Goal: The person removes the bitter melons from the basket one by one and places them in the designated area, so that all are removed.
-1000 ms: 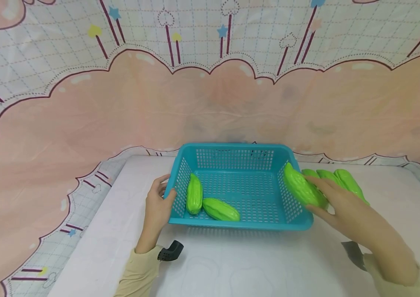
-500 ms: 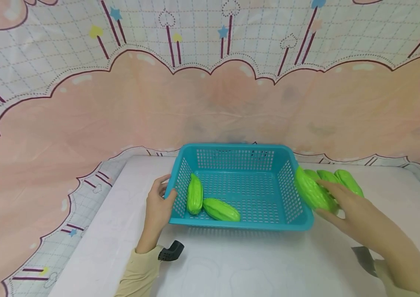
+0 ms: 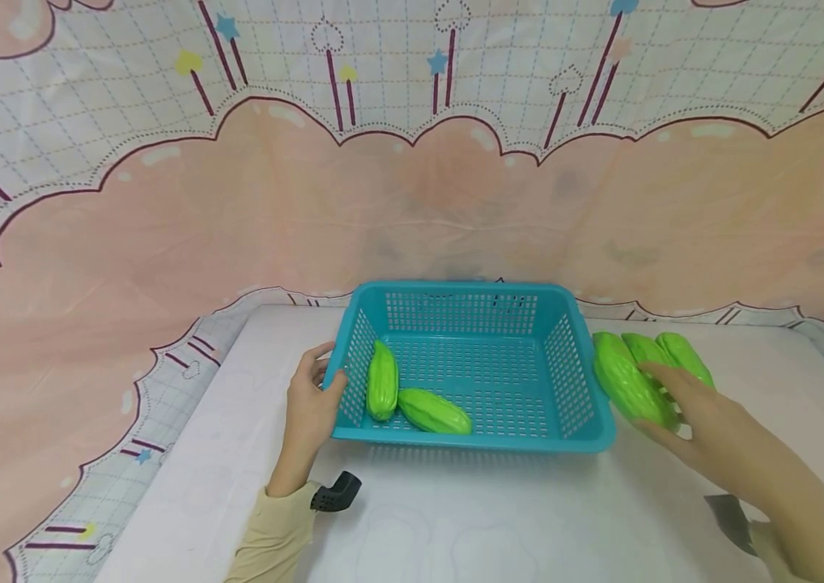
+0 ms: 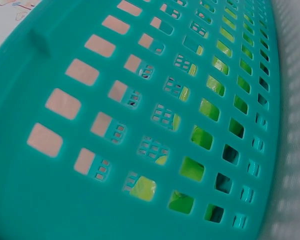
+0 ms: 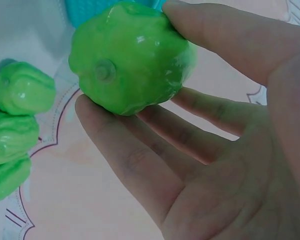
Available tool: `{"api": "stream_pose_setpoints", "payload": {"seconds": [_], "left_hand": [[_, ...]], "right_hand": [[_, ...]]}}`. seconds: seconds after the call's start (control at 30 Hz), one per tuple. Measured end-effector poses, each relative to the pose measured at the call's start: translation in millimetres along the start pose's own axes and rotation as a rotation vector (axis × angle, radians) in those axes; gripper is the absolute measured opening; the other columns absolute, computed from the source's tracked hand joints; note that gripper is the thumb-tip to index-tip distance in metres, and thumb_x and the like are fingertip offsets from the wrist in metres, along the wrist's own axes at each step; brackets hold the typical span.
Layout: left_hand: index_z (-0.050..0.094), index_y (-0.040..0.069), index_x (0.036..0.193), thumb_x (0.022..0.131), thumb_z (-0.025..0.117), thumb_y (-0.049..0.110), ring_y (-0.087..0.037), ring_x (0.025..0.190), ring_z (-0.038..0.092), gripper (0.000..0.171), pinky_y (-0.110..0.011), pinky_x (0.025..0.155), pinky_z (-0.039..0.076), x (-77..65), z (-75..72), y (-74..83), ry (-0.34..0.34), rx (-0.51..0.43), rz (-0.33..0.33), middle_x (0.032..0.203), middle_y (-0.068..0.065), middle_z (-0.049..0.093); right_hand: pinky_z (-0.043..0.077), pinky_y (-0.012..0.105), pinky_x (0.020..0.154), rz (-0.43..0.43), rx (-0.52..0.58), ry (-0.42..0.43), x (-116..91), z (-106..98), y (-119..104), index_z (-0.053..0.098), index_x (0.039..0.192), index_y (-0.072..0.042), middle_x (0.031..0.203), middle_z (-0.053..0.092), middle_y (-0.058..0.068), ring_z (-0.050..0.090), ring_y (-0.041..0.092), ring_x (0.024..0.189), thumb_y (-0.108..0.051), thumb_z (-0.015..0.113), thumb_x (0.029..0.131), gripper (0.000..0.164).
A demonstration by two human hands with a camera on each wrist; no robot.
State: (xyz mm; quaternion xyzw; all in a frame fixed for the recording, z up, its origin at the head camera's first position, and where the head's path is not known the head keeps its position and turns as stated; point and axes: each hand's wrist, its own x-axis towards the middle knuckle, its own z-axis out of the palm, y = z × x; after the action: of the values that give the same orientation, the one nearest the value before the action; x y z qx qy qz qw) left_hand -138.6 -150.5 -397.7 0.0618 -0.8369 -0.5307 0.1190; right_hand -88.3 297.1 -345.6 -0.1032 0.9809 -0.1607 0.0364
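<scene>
Green gourd (image 3: pixel 628 380) pinched in your right hand (image 3: pixel 712 423), left hand (image 3: pixel 312 407) gripping the basket (image 3: pixel 492 443) at left — apparently carrying; next likely calls for lowering by the far-right gourds (image 3: pixel 687 358).

Left hand (image 3: pixel 312 413) partly hidden by basket rim (image 3: pixel 343 340). Gourds (image 3: pixel 687 356) beyond right hand (image 3: pixel 707 421) partly covered by held gourd (image 3: pixel 630 385). Right sleeve (image 3: pixel 772 555) cut off by head view's edge.

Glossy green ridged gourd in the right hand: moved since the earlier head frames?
Yes: in the head view, the held gourd moved right, slightly toward the wearer, from overlapping the right rim of the turquoise perforated plastic basket to just outside it.
</scene>
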Motion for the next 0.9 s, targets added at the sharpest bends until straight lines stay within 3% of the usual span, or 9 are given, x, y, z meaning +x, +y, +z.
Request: {"api": "stream_pose_setpoints", "payload": {"seconds": [0.4, 0.67, 0.9], "left_hand": [[0.047, 0.006, 0.143, 0.096, 0.053, 0.007, -0.032, 0.11, 0.062, 0.048, -0.044, 0.083, 0.055, -1.1, -0.2, 0.6, -0.007, -0.014, -0.01, 0.126, -0.022, 0.063], [0.047, 0.006, 0.143, 0.096, 0.053, 0.007, -0.033, 0.11, 0.062, 0.048, -0.046, 0.083, 0.056, -0.4, -0.3, 0.3, -0.01, -0.022, -0.009, 0.127, -0.022, 0.063], [0.047, 0.006, 0.144, 0.097, 0.053, 0.007, -0.032, 0.11, 0.062, 0.047, -0.044, 0.083, 0.055, -0.5, -1.0, 0.4, -0.012, -0.015, -0.002, 0.126, -0.022, 0.063]], "right_hand": [[0.052, 0.058, 0.076, 0.01, 0.021, 0.0, -8, 7, 21, 0.037, 0.145, 0.002, 0.116, 0.062, 0.023, 0.063, 0.038, 0.098, -0.042, 0.069, 0.091, 0.076], [0.055, 0.053, 0.074, 0.059, 0.046, -0.059, -8, 11, 28, 0.036, 0.142, 0.006, 0.119, 0.06, 0.028, 0.063, 0.04, 0.099, -0.038, 0.071, 0.09, 0.077], [0.055, 0.051, 0.07, 0.033, 0.062, -0.053, -11, 17, 31, 0.038, 0.138, 0.007, 0.115, 0.062, 0.028, 0.064, 0.037, 0.095, -0.035, 0.071, 0.091, 0.071]]}}
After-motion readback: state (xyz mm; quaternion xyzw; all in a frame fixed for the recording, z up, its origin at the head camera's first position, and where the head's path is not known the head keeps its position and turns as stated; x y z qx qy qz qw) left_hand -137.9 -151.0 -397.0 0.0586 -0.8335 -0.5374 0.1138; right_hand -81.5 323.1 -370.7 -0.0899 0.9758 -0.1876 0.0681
